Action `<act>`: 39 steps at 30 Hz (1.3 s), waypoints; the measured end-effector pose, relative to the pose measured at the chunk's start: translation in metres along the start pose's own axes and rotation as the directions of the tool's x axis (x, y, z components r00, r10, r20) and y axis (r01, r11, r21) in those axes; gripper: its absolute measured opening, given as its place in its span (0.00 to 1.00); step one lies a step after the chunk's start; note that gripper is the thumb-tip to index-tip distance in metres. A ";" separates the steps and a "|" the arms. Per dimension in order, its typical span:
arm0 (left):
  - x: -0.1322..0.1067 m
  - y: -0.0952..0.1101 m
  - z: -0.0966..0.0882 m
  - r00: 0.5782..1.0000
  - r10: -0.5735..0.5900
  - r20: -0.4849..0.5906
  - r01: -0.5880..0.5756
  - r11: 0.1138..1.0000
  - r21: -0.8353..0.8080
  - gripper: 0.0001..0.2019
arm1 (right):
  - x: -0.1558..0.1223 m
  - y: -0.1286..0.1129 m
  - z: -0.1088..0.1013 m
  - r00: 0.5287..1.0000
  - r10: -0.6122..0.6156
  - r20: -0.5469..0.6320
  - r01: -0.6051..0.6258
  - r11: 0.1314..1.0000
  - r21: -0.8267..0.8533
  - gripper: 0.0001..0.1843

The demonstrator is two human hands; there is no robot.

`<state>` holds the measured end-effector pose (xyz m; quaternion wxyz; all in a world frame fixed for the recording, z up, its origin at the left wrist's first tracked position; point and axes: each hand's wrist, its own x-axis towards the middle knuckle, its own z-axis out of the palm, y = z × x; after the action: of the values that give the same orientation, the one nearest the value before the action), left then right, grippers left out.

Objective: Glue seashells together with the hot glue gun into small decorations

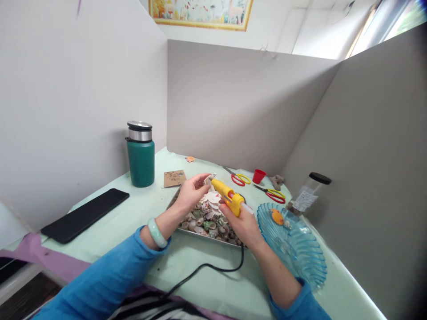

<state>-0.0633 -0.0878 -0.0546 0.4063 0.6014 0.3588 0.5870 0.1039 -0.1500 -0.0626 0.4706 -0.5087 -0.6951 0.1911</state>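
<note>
While the right hand (246,227) grips a yellow hot-glue gun (230,196) beside a pale piece (208,181) pinched in the left hand (190,194) toward the tray's (207,238) far edge, gluing seems underway, next needing steady aim.

A green bottle (141,162) (silver-topped) stands near a black slab (86,215).

Left hand (191,195) and right hand (245,226) bare. Left sleeve (106,271): plain blue, soft wrinkles along forearm, cuff ending just above wrist. Right sleeve (296,302): same blue, cuff farther up forearm, short stretch visible. Bangle (156,233) on left wrist: smooth, rounded, pale green, whiter patches, close beside cuff. Striped fabric (160,306) at lap, black and white, below near edge of table (213,284).
</note>
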 end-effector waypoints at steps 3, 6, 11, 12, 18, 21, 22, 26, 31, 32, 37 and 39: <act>0.000 0.001 0.000 1.000 -0.022 -0.009 0.022 1.000 -0.010 0.20 | 0.000 0.001 0.000 1.000 -0.013 0.001 0.013 1.000 0.008 0.21; 0.000 0.001 0.000 0.998 -0.027 -0.050 0.025 0.999 -0.032 0.20 | -0.001 0.002 0.000 1.000 -0.015 -0.003 0.015 1.000 0.010 0.20; 0.003 -0.005 -0.002 0.994 -0.002 -0.109 0.004 1.000 0.014 0.16 | -0.001 0.001 0.000 1.000 -0.008 -0.024 0.009 0.998 0.055 0.21; 0.003 -0.006 -0.002 0.993 0.008 -0.114 -0.004 0.999 0.035 0.15 | -0.001 0.000 0.000 1.000 -0.003 -0.027 0.005 0.998 0.062 0.22; 0.004 -0.011 -0.005 0.989 0.048 -0.138 -0.036 0.995 0.092 0.15 | 0.000 0.001 0.001 0.999 -0.016 -0.027 0.018 0.998 0.059 0.21; 0.003 -0.010 -0.006 0.986 0.045 -0.161 -0.032 0.996 0.079 0.16 | 0.001 0.003 0.002 0.999 -0.025 -0.019 0.026 0.999 0.040 0.21; 0.003 -0.009 -0.006 0.985 0.039 -0.170 -0.027 0.997 0.073 0.15 | 0.001 0.004 0.002 0.999 -0.030 -0.017 0.030 0.999 0.032 0.21; 0.004 -0.009 -0.005 0.981 -0.006 -0.192 0.014 0.999 0.040 0.17 | 0.001 0.003 0.001 0.999 -0.041 -0.016 0.041 0.999 0.017 0.20; 0.005 -0.009 -0.005 0.984 -0.013 -0.177 0.030 0.995 0.094 0.17 | 0.000 -0.001 0.000 0.999 -0.047 0.016 0.047 0.999 -0.006 0.19; 0.005 -0.009 -0.004 0.985 -0.005 -0.170 0.023 0.994 0.108 0.17 | 0.000 -0.001 0.001 0.998 -0.055 0.022 0.055 0.998 -0.010 0.19; 0.004 -0.009 -0.004 0.987 0.020 -0.162 0.003 0.990 0.142 0.17 | 0.000 -0.001 0.001 0.997 -0.068 0.038 0.069 0.998 -0.012 0.19; 0.003 -0.009 -0.004 0.986 0.033 -0.164 -0.008 0.988 0.151 0.18 | 0.000 -0.001 0.002 0.997 -0.062 0.036 0.062 0.998 -0.007 0.19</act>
<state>-0.0668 -0.0810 -0.0611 0.3225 0.5829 0.4284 0.6104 0.1018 -0.1503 -0.0626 0.4620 -0.4852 -0.7196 0.1825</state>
